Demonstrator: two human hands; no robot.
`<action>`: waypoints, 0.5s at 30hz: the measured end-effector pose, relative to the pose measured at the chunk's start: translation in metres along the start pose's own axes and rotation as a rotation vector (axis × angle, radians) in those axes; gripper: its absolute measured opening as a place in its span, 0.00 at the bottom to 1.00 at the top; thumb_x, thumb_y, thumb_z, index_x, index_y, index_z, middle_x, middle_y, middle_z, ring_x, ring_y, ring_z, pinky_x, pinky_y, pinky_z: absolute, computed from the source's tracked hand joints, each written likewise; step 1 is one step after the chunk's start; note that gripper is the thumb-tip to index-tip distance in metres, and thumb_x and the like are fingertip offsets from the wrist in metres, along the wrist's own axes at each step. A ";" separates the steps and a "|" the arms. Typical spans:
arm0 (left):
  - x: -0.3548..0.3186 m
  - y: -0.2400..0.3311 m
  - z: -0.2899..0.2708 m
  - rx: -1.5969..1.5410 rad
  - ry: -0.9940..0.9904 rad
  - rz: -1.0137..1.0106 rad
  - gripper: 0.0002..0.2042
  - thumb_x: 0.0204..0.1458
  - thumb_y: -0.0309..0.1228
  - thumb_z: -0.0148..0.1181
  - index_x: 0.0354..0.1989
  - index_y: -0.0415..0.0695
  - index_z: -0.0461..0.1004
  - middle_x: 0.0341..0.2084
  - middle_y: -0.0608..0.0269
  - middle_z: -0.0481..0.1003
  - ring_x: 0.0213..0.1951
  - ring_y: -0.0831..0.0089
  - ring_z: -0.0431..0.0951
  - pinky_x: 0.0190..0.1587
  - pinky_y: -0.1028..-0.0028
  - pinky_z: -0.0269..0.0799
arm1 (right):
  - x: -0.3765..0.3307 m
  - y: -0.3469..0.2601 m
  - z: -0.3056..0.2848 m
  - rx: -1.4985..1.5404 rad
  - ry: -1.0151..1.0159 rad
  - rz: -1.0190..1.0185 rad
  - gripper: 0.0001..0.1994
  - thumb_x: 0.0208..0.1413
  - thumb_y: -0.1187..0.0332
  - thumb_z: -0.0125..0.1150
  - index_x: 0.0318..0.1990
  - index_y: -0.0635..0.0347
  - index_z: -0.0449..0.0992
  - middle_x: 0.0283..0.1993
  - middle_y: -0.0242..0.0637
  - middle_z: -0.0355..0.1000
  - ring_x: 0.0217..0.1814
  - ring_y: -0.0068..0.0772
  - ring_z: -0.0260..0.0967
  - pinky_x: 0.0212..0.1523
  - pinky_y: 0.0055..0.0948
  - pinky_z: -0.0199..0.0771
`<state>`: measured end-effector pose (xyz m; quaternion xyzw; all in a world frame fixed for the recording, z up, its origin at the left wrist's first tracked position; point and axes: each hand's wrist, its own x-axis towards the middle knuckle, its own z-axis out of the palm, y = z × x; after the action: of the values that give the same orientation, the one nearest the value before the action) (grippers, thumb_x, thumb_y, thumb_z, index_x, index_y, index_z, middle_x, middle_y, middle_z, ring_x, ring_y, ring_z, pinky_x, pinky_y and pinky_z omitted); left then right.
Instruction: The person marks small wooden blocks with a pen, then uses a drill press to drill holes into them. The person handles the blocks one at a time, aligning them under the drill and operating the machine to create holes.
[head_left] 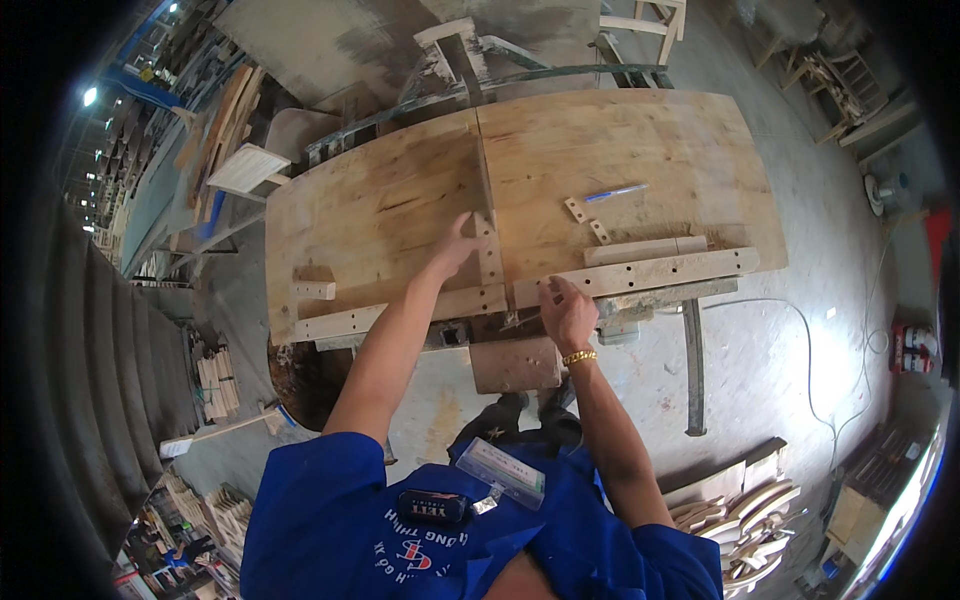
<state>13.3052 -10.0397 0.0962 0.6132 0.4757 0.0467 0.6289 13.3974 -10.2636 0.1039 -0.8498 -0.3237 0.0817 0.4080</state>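
On a wide plywood tabletop (400, 200) lies a short wooden strip (489, 262) drilled with holes, pointing away from me. My left hand (459, 246) grips its far part, fingers on top and at the side. The strip's near end meets a drilled wooden rail (400, 311) along the left front edge. A second drilled rail (650, 272) runs along the right front edge. Over its left part, my right hand (570, 315) is closed, fingertips pressed together at the wood. Whatever lies between those fingertips is hidden.
A blue pen (616, 192), two small drilled blocks (575, 209) and a loose wooden bar (645, 250) lie on the right half. Another small block (315, 290) lies at left. Curved wooden parts (745, 525) are stacked at lower right; a cable (800, 318) crosses the floor.
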 end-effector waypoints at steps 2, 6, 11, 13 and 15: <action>-0.003 -0.001 -0.002 0.029 0.026 0.025 0.41 0.44 0.31 0.65 0.67 0.56 0.47 0.46 0.51 0.69 0.53 0.56 0.64 0.50 0.50 0.60 | 0.000 0.000 0.001 -0.002 -0.003 -0.012 0.13 0.49 0.59 0.58 0.36 0.56 0.78 0.32 0.35 0.77 0.31 0.39 0.74 0.35 0.34 0.72; -0.009 0.006 0.006 0.064 0.021 0.039 0.42 0.41 0.32 0.66 0.65 0.46 0.49 0.55 0.48 0.62 0.57 0.57 0.62 0.54 0.61 0.60 | -0.001 0.005 0.000 -0.018 0.000 0.017 0.12 0.48 0.60 0.59 0.36 0.56 0.78 0.32 0.36 0.77 0.32 0.39 0.75 0.35 0.34 0.73; -0.009 -0.001 0.000 0.070 0.022 0.068 0.43 0.39 0.32 0.66 0.65 0.41 0.49 0.59 0.46 0.59 0.59 0.58 0.61 0.57 0.66 0.59 | -0.004 0.003 0.000 -0.009 0.004 -0.015 0.12 0.48 0.61 0.59 0.37 0.57 0.78 0.30 0.37 0.77 0.32 0.41 0.75 0.34 0.35 0.73; -0.007 -0.005 0.001 0.063 0.026 0.051 0.43 0.39 0.32 0.66 0.65 0.41 0.49 0.59 0.45 0.59 0.59 0.57 0.60 0.57 0.66 0.59 | -0.005 0.002 -0.001 -0.021 -0.010 -0.017 0.12 0.48 0.61 0.59 0.37 0.57 0.78 0.30 0.38 0.76 0.32 0.41 0.75 0.34 0.35 0.73; -0.004 -0.008 0.004 0.049 0.028 0.059 0.43 0.39 0.31 0.66 0.65 0.41 0.49 0.59 0.45 0.59 0.60 0.57 0.60 0.58 0.66 0.59 | -0.005 0.003 -0.003 -0.046 -0.030 -0.010 0.12 0.49 0.60 0.58 0.37 0.57 0.78 0.29 0.38 0.76 0.32 0.42 0.75 0.34 0.35 0.73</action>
<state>13.3011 -10.0467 0.0909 0.6414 0.4672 0.0620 0.6053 13.3960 -10.2701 0.1033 -0.8559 -0.3360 0.0848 0.3840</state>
